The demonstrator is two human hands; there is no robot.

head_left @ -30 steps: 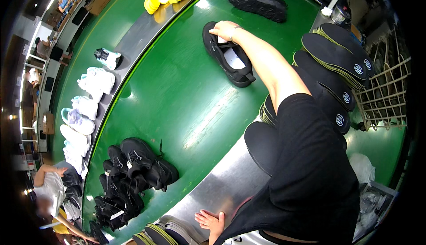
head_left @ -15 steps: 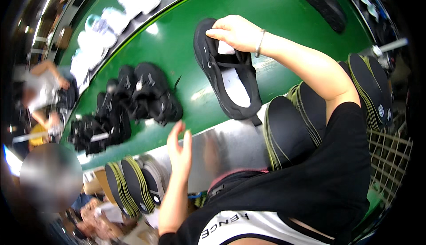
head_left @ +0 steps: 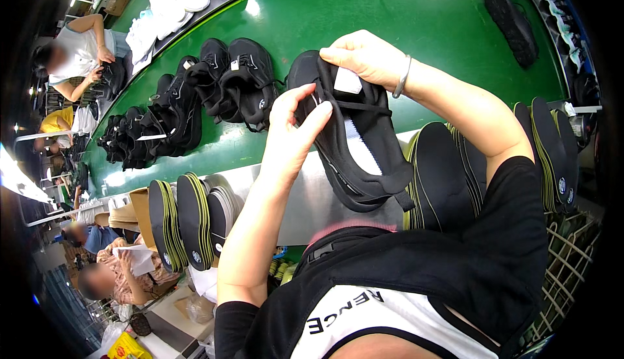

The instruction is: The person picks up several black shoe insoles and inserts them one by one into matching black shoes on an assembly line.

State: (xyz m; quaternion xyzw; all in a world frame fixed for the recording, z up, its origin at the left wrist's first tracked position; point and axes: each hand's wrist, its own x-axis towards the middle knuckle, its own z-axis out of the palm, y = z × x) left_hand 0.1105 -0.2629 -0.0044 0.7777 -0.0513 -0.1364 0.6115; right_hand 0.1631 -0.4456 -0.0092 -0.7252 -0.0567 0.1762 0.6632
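Note:
A black sneaker [head_left: 341, 174] is tilted in front of me, toe pointing away and heel tab toward my body. Its white inner sole shows through the opening, and a black lace crosses it. My right hand [head_left: 372, 63] is closed on the shoe's tongue, where a white label [head_left: 347, 81] shows. On the shoe's left side, my left hand [head_left: 292, 131] pinches the upper's edge between thumb and fingers. The shoe's heel overhangs the metal ledge [head_left: 302, 203] at the near edge of the green table.
Several black shoes [head_left: 247, 79] line the green table [head_left: 403, 8] at left; another black shoe [head_left: 510, 24] lies far right. Stacked black insoles stand near me, at left [head_left: 195, 222] and right [head_left: 435, 170]. White shoes [head_left: 169, 5] sit on the far ledge. Other people work at left.
My left hand has risen from below the shoe row to grip the sneaker's side. The sneaker has come slightly nearer to me, with my right hand still holding it. The view has shifted.

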